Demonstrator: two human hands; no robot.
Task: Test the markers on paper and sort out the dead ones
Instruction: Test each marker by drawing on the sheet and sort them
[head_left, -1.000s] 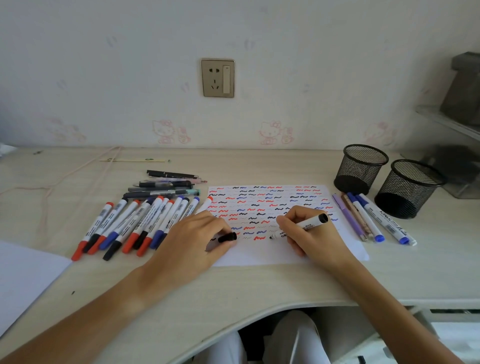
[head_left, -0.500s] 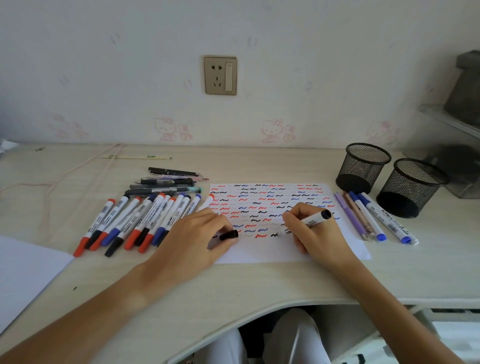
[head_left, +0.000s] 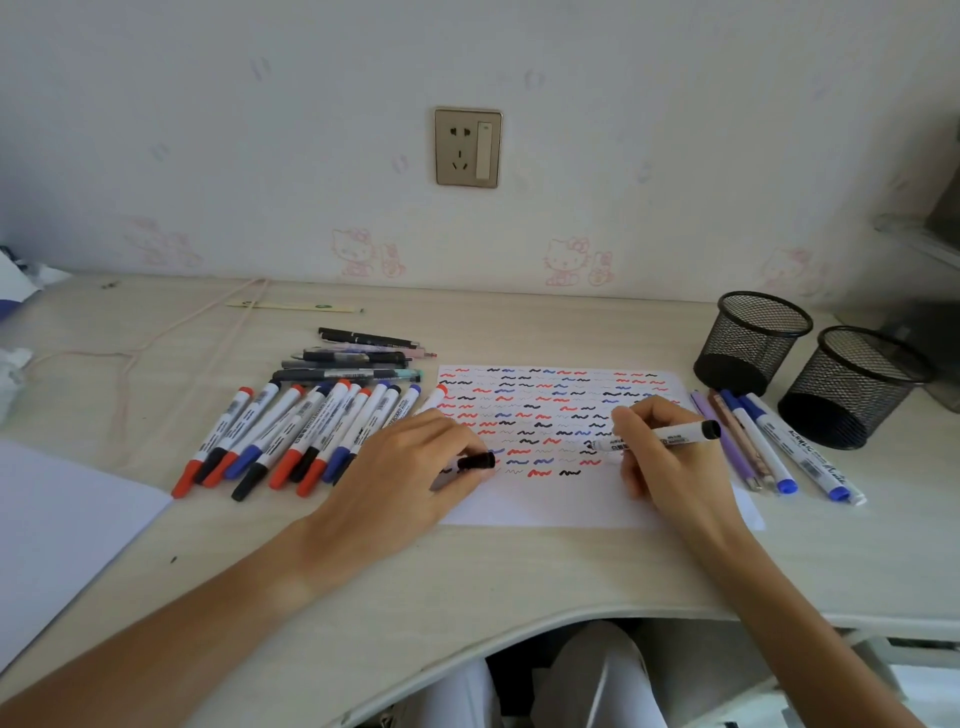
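A white sheet of paper (head_left: 561, 499) covered in red, blue and black squiggles lies on the desk. My right hand (head_left: 667, 462) grips an uncapped black marker (head_left: 670, 435), its tip lifted just above the paper near the lower rows. My left hand (head_left: 400, 483) rests on the paper's left edge and pinches the black cap (head_left: 477, 461). A row of several red, blue and black markers (head_left: 291, 431) lies left of the paper, with several dark pens (head_left: 353, 361) behind them. A small group of markers and pens (head_left: 769, 441) lies right of the paper.
Two black mesh pen cups (head_left: 753, 338) (head_left: 852, 387) stand at the right rear. Another white sheet (head_left: 57, 530) lies at the front left. A pink cord (head_left: 156, 343) trails over the left rear desk. The desk's curved front edge (head_left: 519, 629) is near my body.
My right hand has lifted the marker's tip off the paper and turned it more level, after adding a black squiggle at the bottom row. My left hand has stayed put.
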